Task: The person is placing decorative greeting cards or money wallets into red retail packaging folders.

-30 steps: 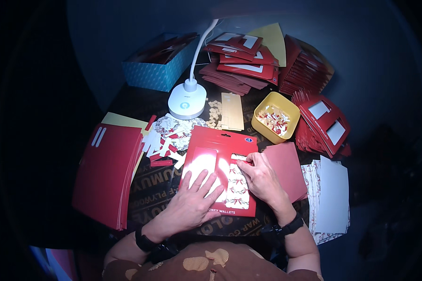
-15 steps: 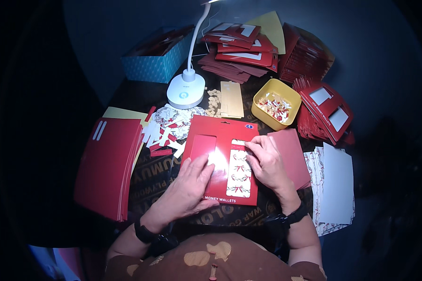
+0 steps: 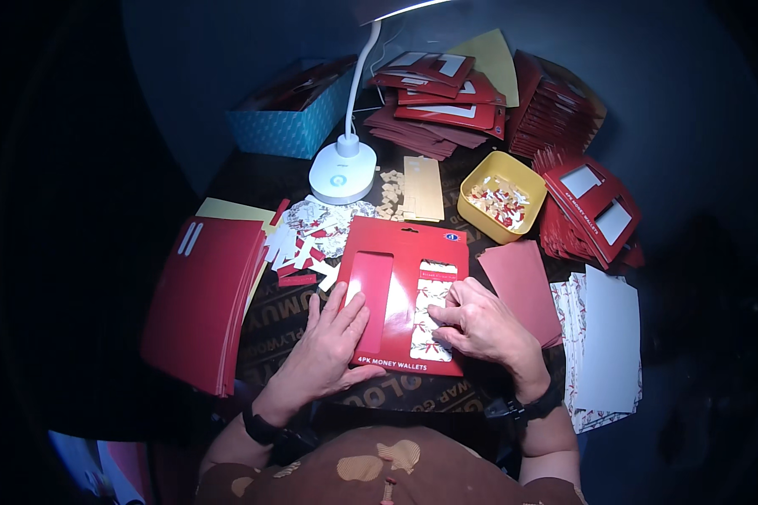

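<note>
A flat red cardboard wallet pack [image 3: 403, 244] with two tall windows lies in front of me. Its left window shows plain red, while the right one shows a white patterned wallet [image 3: 430, 290] with red bows and a small red label near its top. My left hand [image 3: 324, 341] rests on the pack's left edge, fingers outstretched and spread. Over the right window is my right hand [image 3: 484, 328], its fingers bent and the index fingertip touching the patterned front. Thumb and index stand apart, with nothing seen between them.
Around the pack are red card sheets [image 3: 198, 303], paper scraps [image 3: 299, 257], a white lamp [image 3: 343, 172], a yellow tub [image 3: 472, 206] of small pieces, pink card [image 3: 522, 286] and white sheets [image 3: 612, 345]. Farther back stand a blue box [image 3: 282, 126] and stacked red packs [image 3: 446, 114].
My right hand has slid down from the top of the right window to its middle. My left hand has drawn back from the left window toward the pack's left edge.
</note>
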